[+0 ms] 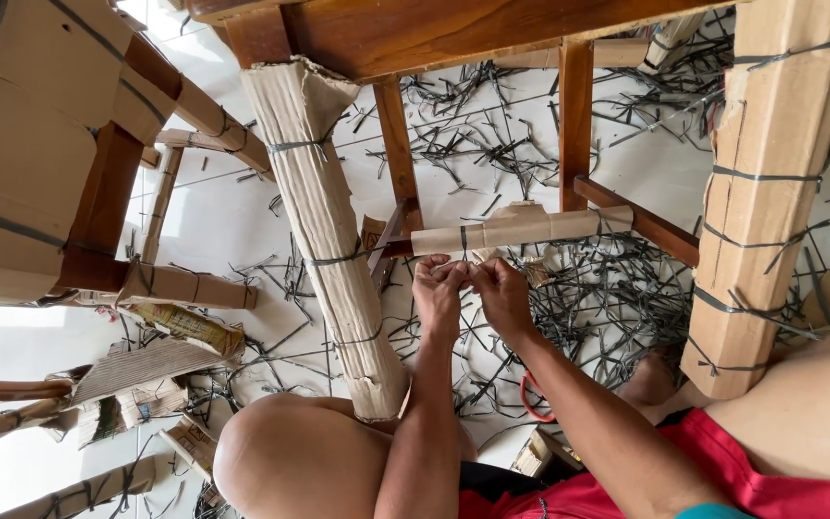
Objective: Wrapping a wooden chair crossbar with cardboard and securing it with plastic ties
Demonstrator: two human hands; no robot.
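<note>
I sit on the floor in front of a wooden chair frame. My left hand (439, 293) and my right hand (503, 293) meet just under the chair's lower crossbar, which is wrapped in brown cardboard (521, 228). Both hands pinch something thin and pale between the fingers, apparently a strip or strap at the wrap's underside; what it is exactly I cannot tell. A dark strap band circles the wrap near its left end. The chair leg at left is wrapped in cardboard (324, 221) tied with dark straps.
Another cardboard-wrapped leg (766, 192) stands at right. A second wrapped chair (40, 144) is at left. Cut dark strap pieces (607, 298) litter the white tiled floor, with cardboard scraps (146, 380) at lower left. A red-handled tool (533, 399) lies by my legs.
</note>
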